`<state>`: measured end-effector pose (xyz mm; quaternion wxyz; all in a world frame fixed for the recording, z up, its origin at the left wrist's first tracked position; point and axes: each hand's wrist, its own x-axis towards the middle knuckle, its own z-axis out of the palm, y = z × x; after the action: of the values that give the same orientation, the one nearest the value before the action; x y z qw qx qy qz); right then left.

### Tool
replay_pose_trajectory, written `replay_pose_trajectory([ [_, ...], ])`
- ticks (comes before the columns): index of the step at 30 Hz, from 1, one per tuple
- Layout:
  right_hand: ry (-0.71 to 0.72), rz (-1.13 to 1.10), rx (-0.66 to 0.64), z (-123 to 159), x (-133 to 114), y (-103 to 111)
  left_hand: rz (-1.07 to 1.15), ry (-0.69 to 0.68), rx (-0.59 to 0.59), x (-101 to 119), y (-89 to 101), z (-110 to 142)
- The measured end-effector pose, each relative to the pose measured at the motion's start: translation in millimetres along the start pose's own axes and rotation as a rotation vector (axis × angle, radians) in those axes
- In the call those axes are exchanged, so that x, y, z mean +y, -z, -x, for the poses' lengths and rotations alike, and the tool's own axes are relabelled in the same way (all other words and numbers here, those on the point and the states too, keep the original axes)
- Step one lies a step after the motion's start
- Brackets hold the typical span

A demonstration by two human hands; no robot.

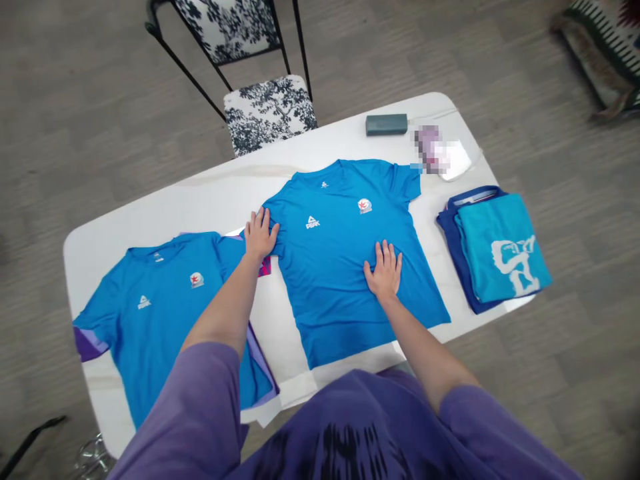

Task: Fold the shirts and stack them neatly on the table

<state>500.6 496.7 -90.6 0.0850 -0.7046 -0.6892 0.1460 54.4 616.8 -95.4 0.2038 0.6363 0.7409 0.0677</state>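
A blue T-shirt (335, 267) with a white PEAK logo and a round badge lies spread out, front up, on the white table (210, 193). My left hand (261, 235) rests flat on its left sleeve, fingers spread. Against the lower right of the shirt's front my right hand (385, 270) lies open, palm down. A second blue T-shirt (165, 333) of the same design is spread to the left, partly covered by my left arm. Purple cloth (90, 343) shows from beneath that second shirt.
Folded clothes (500, 247), turquoise over dark blue, sit at the table's right end. A dark green box (387, 125) and a white object (455, 160) beside a pixelated patch are at the far edge. A patterned chair (270, 113) stands behind the table.
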Motion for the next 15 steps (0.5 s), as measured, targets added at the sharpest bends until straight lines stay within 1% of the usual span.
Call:
replay_pose_trajectory([
  [2,-0.015,0.001,-0.008,-3,-1,0,-0.050,-0.074,-0.040,-12,6.1,1],
  [4,-0.029,0.001,-0.021,-7,-2,1,-0.074,-0.119,-0.059,-20,16.3,4],
  [8,-0.033,0.006,-0.034,-14,-2,1,-0.091,-0.126,-0.063,-29,33.7,2],
  [11,-0.038,0.019,-0.031,-16,-1,0,-0.088,-0.150,-0.055,-32,35.8,-2],
  [15,-0.041,0.032,-0.038,-17,-1,-2,-0.118,-0.135,-0.031,-35,29.9,-5],
])
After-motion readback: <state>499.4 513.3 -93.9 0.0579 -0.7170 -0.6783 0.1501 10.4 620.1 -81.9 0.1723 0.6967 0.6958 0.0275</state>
